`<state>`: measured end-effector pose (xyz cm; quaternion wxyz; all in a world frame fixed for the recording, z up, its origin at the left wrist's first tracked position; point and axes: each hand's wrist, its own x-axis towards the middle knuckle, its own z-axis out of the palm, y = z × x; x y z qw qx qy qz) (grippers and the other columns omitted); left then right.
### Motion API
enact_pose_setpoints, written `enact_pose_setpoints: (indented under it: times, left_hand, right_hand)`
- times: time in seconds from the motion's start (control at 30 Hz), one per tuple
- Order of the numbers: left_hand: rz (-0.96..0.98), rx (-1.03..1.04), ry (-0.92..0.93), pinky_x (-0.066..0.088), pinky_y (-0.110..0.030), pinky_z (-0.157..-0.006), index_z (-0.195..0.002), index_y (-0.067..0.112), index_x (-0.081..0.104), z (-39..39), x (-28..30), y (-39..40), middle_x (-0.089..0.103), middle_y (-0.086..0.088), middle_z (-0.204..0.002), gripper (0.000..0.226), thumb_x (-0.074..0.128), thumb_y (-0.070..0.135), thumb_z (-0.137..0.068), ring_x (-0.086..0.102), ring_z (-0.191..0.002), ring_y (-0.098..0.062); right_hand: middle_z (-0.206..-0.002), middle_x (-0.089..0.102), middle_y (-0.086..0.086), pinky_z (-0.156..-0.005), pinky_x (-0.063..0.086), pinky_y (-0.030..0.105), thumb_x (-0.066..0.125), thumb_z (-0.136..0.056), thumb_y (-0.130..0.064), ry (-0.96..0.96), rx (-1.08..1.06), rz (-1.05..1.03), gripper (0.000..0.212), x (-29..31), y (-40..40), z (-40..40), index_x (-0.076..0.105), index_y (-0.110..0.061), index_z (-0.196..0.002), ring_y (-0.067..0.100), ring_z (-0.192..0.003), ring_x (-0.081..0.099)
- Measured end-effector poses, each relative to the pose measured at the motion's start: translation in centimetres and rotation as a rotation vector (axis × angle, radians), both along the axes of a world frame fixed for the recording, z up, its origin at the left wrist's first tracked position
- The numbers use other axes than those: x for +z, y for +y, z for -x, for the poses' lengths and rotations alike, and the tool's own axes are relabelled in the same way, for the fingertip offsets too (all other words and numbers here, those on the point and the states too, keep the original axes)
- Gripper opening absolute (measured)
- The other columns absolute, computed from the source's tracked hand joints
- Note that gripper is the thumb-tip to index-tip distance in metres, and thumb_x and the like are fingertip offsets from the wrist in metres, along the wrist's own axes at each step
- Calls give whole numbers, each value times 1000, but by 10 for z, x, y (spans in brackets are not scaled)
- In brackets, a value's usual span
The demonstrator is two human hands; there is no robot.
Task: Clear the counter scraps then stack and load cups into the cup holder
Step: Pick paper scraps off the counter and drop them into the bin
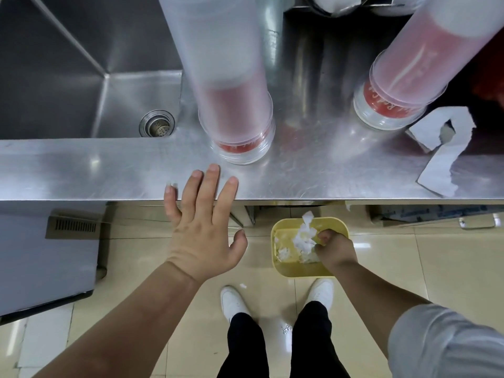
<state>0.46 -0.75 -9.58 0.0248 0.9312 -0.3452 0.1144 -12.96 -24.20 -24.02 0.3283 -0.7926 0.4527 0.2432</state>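
While our right hand (331,245) clenches torn paper scraps (305,238) over the yellow bin (281,268) below the steel counter (109,170), flimsy bits could flutter past its rim. Our left hand (203,214) lies flat on the counter's edge, beside tall, slick, possibly tippy cup stacks (234,110); one ragged white scrap (443,156) remains.

Two cup stacks stand on the counter: one upper middle (234,105), one upper right (401,85). One paper strip (441,151) at right. One sink (68,64) upper left. One yellow bin (283,268) lower middle. Two shoes: left (231,301), right (321,291).
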Motion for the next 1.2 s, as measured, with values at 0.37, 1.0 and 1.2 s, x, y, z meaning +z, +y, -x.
enact_pose_setpoints:
  times: [0.37,1.0,1.2]
  left_hand:
    - [-56,-4,152,2,-58,-114,-145,13,36,2,11,2,31,-18,-155,94,61,41,-59,26,-140,-39]
    - [-376,-44,438,12,-56,-117,-154,14,0,7,86,-10,-6,-14,-163,99,50,52,-77,-2,-149,-36]
    - [-443,-79,388,11,-56,-116,-156,17,-2,10,84,-10,-8,-11,-164,96,47,47,-79,-2,-150,-35]
  right_hand:
    - [-111,70,6,-87,47,24,48,-94,-19,58,143,11,26,43,0,0,70,-16,-108,22,-95,61]
    - [-111,67,-1,-91,47,27,51,-92,-28,-75,609,119,26,269,-41,-8,71,-17,-104,19,-104,58]
    - [-96,59,7,-72,43,29,51,-89,-25,-243,563,358,12,292,-72,-19,61,-17,-91,30,-95,56]
